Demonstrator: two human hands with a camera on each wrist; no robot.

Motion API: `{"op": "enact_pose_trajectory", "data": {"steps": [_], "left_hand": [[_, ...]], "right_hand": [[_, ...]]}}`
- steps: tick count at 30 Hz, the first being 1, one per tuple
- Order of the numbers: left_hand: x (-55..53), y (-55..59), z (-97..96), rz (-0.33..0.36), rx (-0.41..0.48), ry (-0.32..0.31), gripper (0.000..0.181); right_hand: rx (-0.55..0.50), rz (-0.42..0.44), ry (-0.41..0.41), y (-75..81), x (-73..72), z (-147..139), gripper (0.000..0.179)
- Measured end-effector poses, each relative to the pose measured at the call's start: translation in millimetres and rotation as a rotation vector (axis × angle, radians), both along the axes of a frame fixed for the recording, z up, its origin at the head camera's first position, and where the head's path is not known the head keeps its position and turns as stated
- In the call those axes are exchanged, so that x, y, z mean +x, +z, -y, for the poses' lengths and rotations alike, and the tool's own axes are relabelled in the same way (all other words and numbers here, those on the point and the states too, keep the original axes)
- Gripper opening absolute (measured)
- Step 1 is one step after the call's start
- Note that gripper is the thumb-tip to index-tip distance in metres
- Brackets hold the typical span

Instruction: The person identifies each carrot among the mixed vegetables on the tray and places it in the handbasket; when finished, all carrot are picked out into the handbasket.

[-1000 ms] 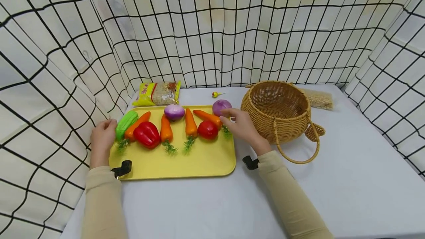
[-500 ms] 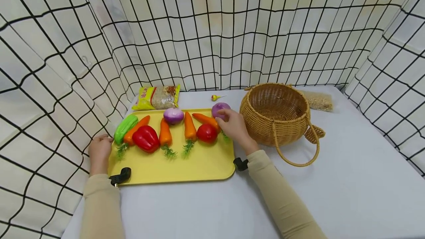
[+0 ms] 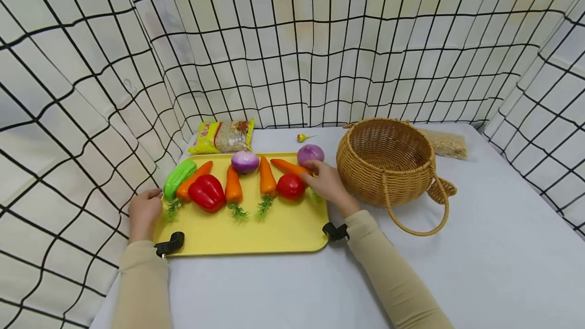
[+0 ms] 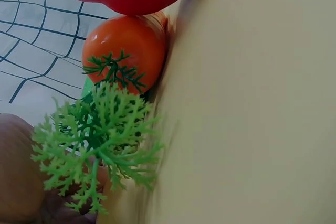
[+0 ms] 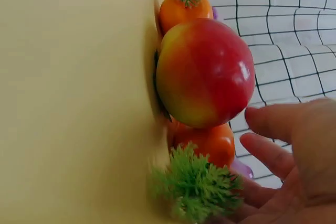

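Note:
My left hand [image 3: 145, 212] is at the left edge of the yellow tray [image 3: 219, 240], beside the green ridged vegetable [image 3: 179, 178] and a carrot [image 3: 195, 179]. In the left wrist view, carrot greens [image 4: 100, 145] cover much of its fingers, so I cannot tell whether they grip the rim. My right hand [image 3: 328, 183] hovers over the tray's right side, fingers loosely bent. Its thumb tip is close to a round red fruit [image 3: 291, 187], which shows a yellowish side in the right wrist view. Beneath its fingers lies another carrot [image 3: 287, 166], with a purple onion [image 3: 311, 154] behind.
Also on the tray are a red bell pepper [image 3: 207, 193], two more carrots and a second onion [image 3: 245, 162]. A wicker basket [image 3: 388, 187] stands to the right, its handle hanging down in front. A yellow packet [image 3: 223, 136] and a grain bag [image 3: 445, 143] lie behind.
My left hand has slid toward me along the tray's edge. My right hand has shifted slightly left and nearer to me, closer to the carrot and red fruit. The vegetables keep their layout.

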State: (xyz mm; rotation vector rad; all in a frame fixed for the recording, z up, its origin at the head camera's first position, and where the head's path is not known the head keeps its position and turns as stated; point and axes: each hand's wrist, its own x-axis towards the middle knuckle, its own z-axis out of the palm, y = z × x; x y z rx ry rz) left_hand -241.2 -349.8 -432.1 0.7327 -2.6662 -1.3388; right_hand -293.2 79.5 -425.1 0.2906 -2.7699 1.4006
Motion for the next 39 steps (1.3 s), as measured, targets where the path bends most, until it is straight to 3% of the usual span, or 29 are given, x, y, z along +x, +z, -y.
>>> {"op": "enact_pose_trajectory", "data": {"steps": [8,16,22,29,39], "left_hand": [[-0.1,-1.1,-1.0,-0.022,-0.013,0.022,0.057],[3.2,-1.1,-2.9,-0.062,-0.015,0.046,0.062],[0.9,-4.1,-3.5,-0.075,-0.026,0.036,0.06],[2.0,-4.7,-1.7,-0.071,-0.016,0.049,0.059],[0.8,-4.7,-5.7,-0.071,-0.019,0.053,0.062]], "right_hand": [[0.0,0.035,0.048,-9.8,2.5,8,0.031],[0.021,0.045,0.043,-7.5,2.5,11,0.027],[0.085,0.03,-0.016,-8.7,5.3,11,0.024],[0.072,0.008,-0.04,-9.2,5.5,11,0.019],[0.123,0.031,-0.026,-9.5,5.9,9,0.042]]}}
